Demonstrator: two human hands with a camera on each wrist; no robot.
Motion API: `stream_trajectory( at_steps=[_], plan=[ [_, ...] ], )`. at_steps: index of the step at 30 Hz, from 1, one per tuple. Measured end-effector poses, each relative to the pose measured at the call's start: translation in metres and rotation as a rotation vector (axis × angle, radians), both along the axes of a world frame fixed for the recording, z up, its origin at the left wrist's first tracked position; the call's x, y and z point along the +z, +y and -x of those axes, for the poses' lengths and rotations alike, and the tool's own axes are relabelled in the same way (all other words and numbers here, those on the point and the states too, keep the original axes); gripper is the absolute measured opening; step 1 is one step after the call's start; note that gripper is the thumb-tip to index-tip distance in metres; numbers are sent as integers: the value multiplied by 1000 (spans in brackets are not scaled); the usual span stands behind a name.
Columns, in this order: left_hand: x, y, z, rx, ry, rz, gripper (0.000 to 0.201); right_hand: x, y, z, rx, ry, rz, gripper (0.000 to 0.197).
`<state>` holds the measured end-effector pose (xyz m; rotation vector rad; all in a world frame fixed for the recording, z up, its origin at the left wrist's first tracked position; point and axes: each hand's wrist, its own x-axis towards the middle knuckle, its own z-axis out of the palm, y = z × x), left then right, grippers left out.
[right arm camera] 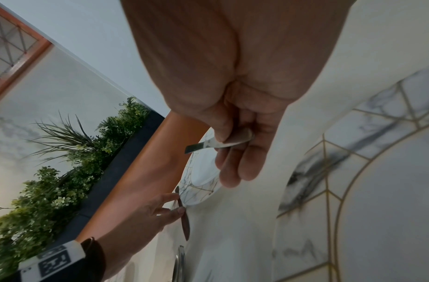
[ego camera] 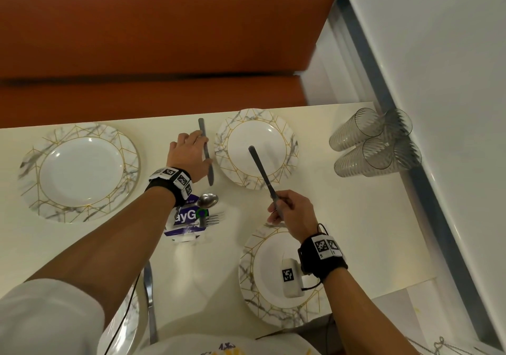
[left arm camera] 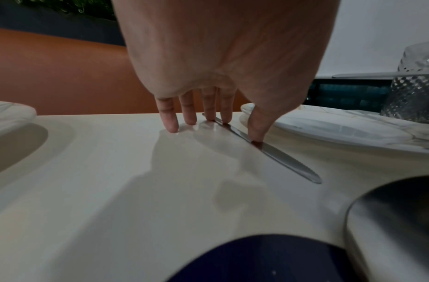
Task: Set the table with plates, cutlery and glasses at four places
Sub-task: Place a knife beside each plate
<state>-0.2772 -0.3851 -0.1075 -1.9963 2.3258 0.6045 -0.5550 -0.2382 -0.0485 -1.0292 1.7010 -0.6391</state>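
Observation:
A knife [ego camera: 206, 152] lies flat on the cream table [ego camera: 342, 217], just left of the far right marble-rimmed plate [ego camera: 290, 146]. My left hand [ego camera: 197, 149] rests on it with straight fingers; in the left wrist view its fingertips [left arm camera: 226, 119] and thumb press that knife [left arm camera: 281, 158] onto the table. My right hand [ego camera: 279, 208] pinches a second knife [ego camera: 261, 171] at one end, its other end raised over the far right plate. The right wrist view shows this grip [right arm camera: 230, 145] on the held knife [right arm camera: 196, 148].
Three more plates lie at far left [ego camera: 32, 163], near right [ego camera: 247, 267] and near left [ego camera: 131, 313]. Another knife [ego camera: 150, 300] lies by the near left plate. A spoon [ego camera: 207, 200] and fork [ego camera: 212, 219] rest on a purple card [ego camera: 186, 217]. Several clear glasses [ego camera: 375, 143] stand by the wall.

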Motion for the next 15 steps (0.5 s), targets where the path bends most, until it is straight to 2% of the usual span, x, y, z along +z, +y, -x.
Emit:
stream_trajectory(
  at_steps=[4, 9, 15],
  plan=[
    [3, 2, -1, 12, 25, 6, 60, 2, 1, 0, 1, 8, 4, 22],
    [8, 12, -9, 76, 151, 32, 48, 5, 4, -4, 14, 20, 23, 22],
    [20, 52, -12, 178, 327, 92, 23, 6, 7, -23, 97, 42, 77, 22]
  ],
)
